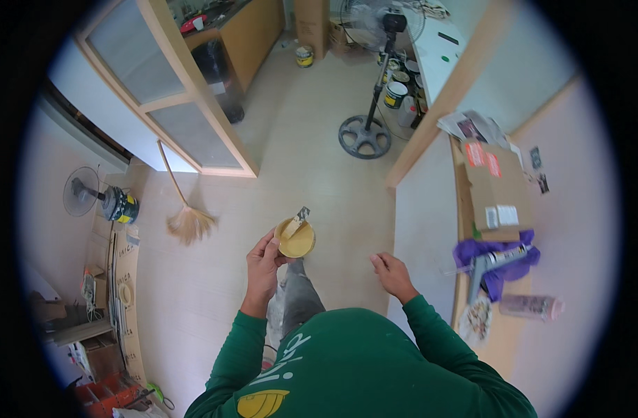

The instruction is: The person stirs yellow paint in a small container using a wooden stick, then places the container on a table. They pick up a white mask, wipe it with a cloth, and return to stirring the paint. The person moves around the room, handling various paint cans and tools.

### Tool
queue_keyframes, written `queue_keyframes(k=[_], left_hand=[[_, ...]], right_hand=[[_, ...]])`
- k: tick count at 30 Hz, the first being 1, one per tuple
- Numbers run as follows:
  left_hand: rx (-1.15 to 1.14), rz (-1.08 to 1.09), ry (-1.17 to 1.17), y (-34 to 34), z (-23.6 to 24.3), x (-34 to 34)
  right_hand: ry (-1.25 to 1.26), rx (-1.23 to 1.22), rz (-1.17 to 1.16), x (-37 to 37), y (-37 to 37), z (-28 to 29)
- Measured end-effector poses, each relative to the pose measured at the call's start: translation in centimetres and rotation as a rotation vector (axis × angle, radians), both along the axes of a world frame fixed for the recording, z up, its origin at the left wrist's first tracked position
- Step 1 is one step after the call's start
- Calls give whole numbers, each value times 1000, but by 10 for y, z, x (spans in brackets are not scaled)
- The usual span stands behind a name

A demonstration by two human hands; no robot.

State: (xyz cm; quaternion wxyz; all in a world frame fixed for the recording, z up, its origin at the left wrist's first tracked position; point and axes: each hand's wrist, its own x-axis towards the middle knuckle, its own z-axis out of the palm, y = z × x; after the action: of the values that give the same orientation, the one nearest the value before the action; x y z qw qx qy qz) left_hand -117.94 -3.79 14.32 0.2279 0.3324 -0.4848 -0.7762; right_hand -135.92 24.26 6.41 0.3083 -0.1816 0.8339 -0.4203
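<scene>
The left hand [263, 265] grips a round container [313, 242] of yellowish paste [297, 244] above the floor [350, 202]; a flat tool [296, 222] leans inside. The right hand [397, 276] is loosely curled, apart; its contents cannot be determined.

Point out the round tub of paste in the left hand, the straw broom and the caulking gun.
Round tub [313, 242]: head view, on its right rim.
Straw broom [189, 221]: head view, on the bristles.
Caulking gun [479, 268]: head view, on its grey frame.
</scene>
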Motion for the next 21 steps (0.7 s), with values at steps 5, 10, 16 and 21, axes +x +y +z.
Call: queue_keyframes(k=[5, 10, 16, 21], left_hand=[[-54, -12, 0, -157, -21, -88], [-53, -52, -82, -309, -8, -167], [-46, -83, -114, -462, -1, -297], [-43, -31, -55, -565, -25, -433]], right_hand=[[-256, 308, -241, -48, -37, -129], [-150, 843, 585, -54, -39, -140], [176, 705, 685, -149, -184, -152], [-273, 466, 164, -287, -315, -202]])
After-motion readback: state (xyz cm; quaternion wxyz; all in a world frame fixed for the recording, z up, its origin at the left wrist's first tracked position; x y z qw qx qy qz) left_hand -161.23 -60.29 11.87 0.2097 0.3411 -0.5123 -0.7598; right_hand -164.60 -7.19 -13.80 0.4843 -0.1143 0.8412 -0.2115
